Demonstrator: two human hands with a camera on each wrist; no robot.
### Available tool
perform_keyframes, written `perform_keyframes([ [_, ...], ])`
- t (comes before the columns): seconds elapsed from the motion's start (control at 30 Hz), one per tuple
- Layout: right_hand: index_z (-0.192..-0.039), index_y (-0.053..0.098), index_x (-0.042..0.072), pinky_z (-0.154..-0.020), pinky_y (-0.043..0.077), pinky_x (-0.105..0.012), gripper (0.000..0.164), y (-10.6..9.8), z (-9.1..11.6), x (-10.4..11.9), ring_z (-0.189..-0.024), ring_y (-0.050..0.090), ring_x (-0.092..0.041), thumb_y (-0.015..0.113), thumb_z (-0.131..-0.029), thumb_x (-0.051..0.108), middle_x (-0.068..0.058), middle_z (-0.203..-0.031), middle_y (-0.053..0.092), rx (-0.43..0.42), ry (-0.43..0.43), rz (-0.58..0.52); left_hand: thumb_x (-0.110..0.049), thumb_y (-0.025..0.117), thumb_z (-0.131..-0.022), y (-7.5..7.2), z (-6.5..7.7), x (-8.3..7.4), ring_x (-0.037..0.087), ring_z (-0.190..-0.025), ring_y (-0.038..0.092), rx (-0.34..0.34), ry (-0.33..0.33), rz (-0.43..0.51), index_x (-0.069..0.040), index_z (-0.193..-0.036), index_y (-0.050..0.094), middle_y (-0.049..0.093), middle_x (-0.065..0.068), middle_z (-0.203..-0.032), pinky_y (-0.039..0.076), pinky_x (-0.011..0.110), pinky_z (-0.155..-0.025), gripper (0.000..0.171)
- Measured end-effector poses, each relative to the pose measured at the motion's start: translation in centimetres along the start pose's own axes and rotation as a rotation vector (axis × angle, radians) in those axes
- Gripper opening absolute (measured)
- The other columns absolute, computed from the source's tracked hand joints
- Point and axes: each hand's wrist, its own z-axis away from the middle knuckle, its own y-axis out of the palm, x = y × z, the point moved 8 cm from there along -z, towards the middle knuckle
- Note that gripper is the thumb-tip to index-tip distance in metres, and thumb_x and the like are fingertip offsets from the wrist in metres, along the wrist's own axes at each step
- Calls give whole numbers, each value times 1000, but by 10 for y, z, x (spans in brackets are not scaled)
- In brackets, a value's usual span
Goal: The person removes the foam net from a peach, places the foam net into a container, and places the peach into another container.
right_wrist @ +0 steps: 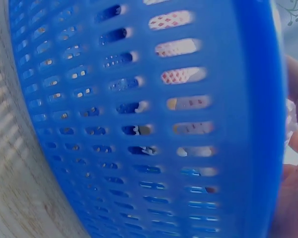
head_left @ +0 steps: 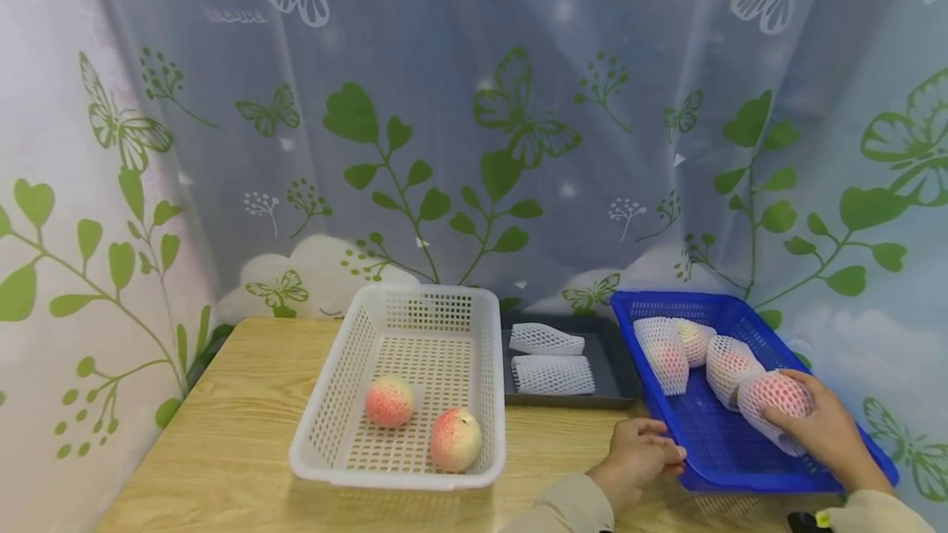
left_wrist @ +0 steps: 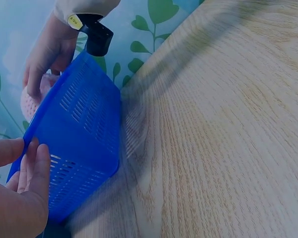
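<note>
Over the blue basket (head_left: pixel 733 467) at the right, my right hand (head_left: pixel 833 426) grips a peach in a white foam net (head_left: pixel 776 401), thumb on its near side. My left hand (head_left: pixel 640 455) pinches the rim of the same basket at its left side; the left wrist view shows the thumb and fingers (left_wrist: pixel 37 168) on either side of the rim. Several netted peaches (head_left: pixel 733 364) lie in the basket, close to the held one. Through the slots in the right wrist view, pink netted fruit (right_wrist: pixel 176 47) shows, and the basket wall hides most of the right hand (right_wrist: pixel 295 198).
A white basket (head_left: pixel 396 479) with two bare peaches (head_left: pixel 455 439) stands left of centre. Between the baskets is a dark tray (head_left: pixel 618 368) with two flat white foam nets (head_left: pixel 551 374). A printed curtain (head_left: pixel 444 187) hangs behind the wooden table (head_left: pixel 222 426).
</note>
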Motion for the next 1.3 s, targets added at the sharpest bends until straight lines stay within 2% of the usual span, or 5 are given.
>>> perform_keyframes([
  [0.43,-141,26,-12,-61,44,-25,75,-9,7,1,-86,51,-21,66,-90,27,-41,-125,39,-64,38,-70,22,65,-72,1,2,0,11,-56,57,-6,-5,-1,0,-92,59,60,5,-70,59,31,-60,31],
  [0.67,-145,21,-11,-63,42,-26,81,-13,11,6,-100,48,-45,64,-91,31,-42,-131,35,-86,65,-95,23,65,-71,2,3,-1,11,-56,57,-7,4,2,-1,-90,59,59,3,-68,59,33,-61,31],
  [0.8,-148,18,-7,-60,47,-24,82,-15,12,10,-88,53,-20,65,-91,31,-41,-131,34,-97,74,-138,22,65,-71,2,2,0,11,-55,56,-5,4,4,-1,-91,58,59,4,-69,59,33,-61,31],
  [0.97,-152,16,4,-57,52,-24,81,-17,13,22,-79,43,13,65,-92,27,-40,-131,34,-112,47,-232,22,65,-71,0,0,1,11,-54,56,-5,5,10,0,-91,59,59,4,-68,59,34,-62,31],
  [1.3,-150,20,3,-57,51,-23,77,-15,12,49,-79,41,16,64,-92,27,-40,-129,37,-116,-11,-210,20,66,-71,-2,3,-3,12,-56,58,-33,18,-4,2,-91,60,62,4,-67,59,36,-64,28],
])
